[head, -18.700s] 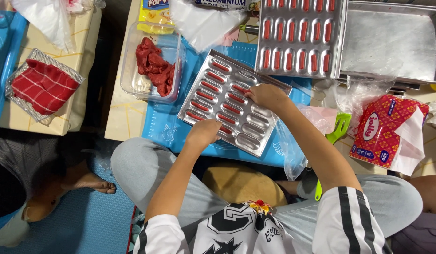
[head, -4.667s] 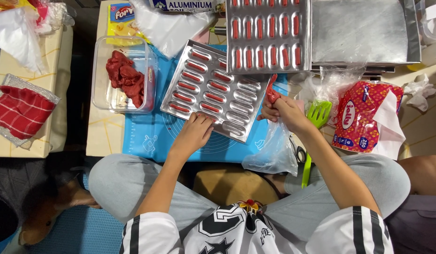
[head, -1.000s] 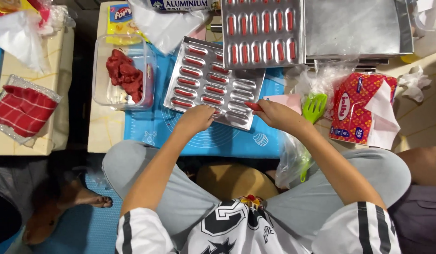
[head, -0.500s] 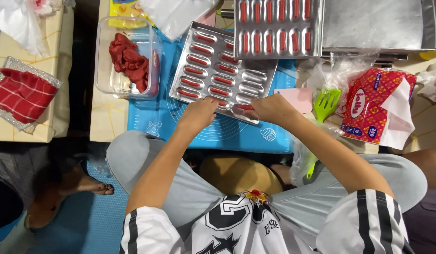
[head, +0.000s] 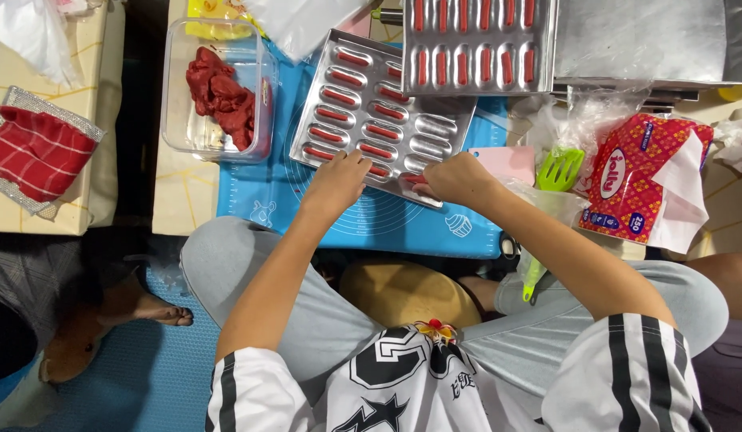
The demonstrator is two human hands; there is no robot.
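Under my fingers (head: 363, 164): mould tray (head: 435, 128) of dull brushed metal, red paste (head: 339, 96) matt in its cavities; smooth blue silicone-looking mat (head: 371, 220); clear glossy plastic tub (head: 175, 120); shiny printed plastic tissue pack (head: 635, 184); glossy green plastic fork (head: 559, 168).

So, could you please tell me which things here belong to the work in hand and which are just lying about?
In use: left hand, right hand, metal mould tray, tub of red paste.
Lying about: tissue pack, green spatula, red cloth.
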